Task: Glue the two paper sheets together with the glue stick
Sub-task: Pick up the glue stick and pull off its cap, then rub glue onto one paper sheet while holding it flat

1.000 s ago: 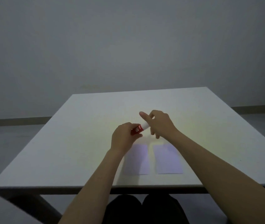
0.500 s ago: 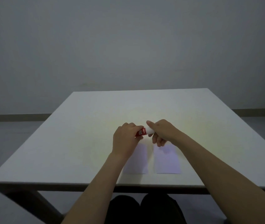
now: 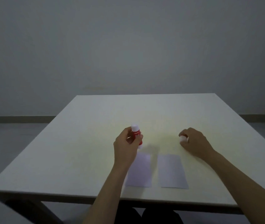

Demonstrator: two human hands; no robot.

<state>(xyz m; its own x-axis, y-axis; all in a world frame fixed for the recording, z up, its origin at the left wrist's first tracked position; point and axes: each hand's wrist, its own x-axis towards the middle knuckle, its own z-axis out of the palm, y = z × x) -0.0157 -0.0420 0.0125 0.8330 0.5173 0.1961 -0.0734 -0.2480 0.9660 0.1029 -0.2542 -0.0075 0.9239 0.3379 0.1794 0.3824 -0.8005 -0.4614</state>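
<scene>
Head view shows the left hand holding the red glue stick mid-frame. The right hand holds its white cap, low over the worktop. Two paper sheets lie below, unglued. Next, probably rub glue on one.

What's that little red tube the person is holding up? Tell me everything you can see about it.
The small red glue stick is a short cylinder, seemingly plastic, with a red label bearing blurred white print and white ends top and bottom. It stands nearly upright, held above the white table in the left hand, whose fingers wrap its middle. Whether its top white part is exposed glue cannot be told.
</scene>
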